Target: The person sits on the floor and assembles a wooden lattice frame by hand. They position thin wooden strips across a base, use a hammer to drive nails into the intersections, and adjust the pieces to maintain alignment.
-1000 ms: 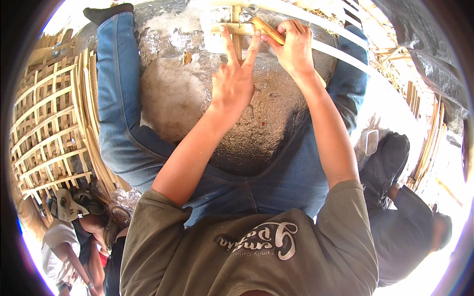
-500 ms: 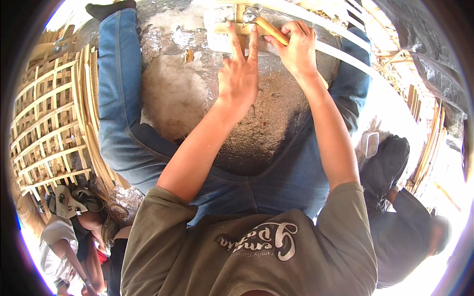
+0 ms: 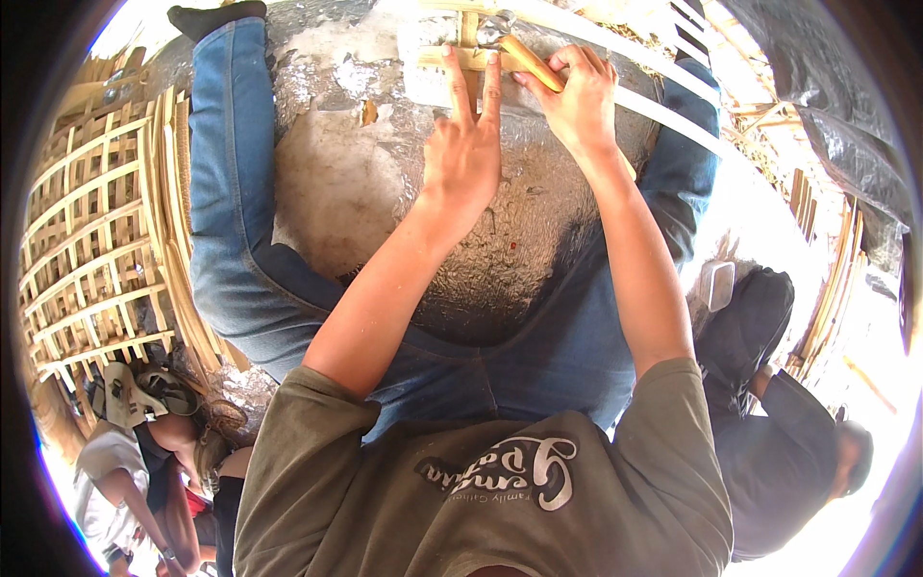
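Note:
My right hand (image 3: 583,96) is closed around the wooden handle of a hammer (image 3: 532,63). The hammer's shiny metal head is at the far end, over crossed bamboo strips. My left hand (image 3: 463,154) has its index and middle fingers stretched apart in a V, the fingertips resting on a flat crosswise bamboo strip (image 3: 433,58). Its other fingers look folded under. An upright bamboo strip (image 3: 468,29) crosses that one between the two fingertips, just left of the hammer head. Whether a nail is at the crossing is too small to tell.
Long pale bamboo strips (image 3: 663,113) curve past my right hand. A woven bamboo lattice panel (image 3: 91,231) leans at the left. Two people sit nearby, one in grey (image 3: 111,481) at lower left, one in black (image 3: 779,452) at lower right, near a clear plastic container (image 3: 717,285).
The hammer has tilted and shifted slightly in my right hand, its head a little farther right. My left hand has stayed nearly in place on the strip.

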{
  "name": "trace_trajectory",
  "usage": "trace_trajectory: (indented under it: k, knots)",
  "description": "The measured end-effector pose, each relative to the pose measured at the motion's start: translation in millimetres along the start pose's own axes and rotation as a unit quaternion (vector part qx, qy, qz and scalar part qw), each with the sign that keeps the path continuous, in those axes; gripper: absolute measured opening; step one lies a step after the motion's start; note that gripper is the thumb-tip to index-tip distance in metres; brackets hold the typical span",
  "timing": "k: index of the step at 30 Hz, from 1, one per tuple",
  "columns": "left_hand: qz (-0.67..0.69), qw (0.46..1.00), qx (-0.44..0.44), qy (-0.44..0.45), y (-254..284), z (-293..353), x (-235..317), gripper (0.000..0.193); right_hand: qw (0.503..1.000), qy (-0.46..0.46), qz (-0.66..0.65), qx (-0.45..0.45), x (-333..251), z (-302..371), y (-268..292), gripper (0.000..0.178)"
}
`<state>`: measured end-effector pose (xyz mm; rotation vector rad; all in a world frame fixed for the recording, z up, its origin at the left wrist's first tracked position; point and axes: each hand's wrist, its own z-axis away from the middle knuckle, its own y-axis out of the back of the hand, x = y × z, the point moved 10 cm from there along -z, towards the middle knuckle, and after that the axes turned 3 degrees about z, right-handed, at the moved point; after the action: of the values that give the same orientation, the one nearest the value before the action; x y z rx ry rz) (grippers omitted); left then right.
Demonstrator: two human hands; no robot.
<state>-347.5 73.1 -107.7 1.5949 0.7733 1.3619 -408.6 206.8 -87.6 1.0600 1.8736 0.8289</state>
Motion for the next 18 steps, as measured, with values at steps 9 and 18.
trace_trajectory:
  k: [9, 18]
  knots:
    - [-0.016, 0.998, -0.060, 0.024, -4.1, -2.4, 0.5, 0.102, 1.000, -0.008, -0.001, -0.010, 0.7, -2.8, 0.4, 0.042]
    - [-0.003, 1.000, 0.023, -0.014, -0.6, 0.7, 1.1, 0.104, 0.998, -0.047, -0.047, -0.017, 1.0, -5.7, 1.3, 0.041]
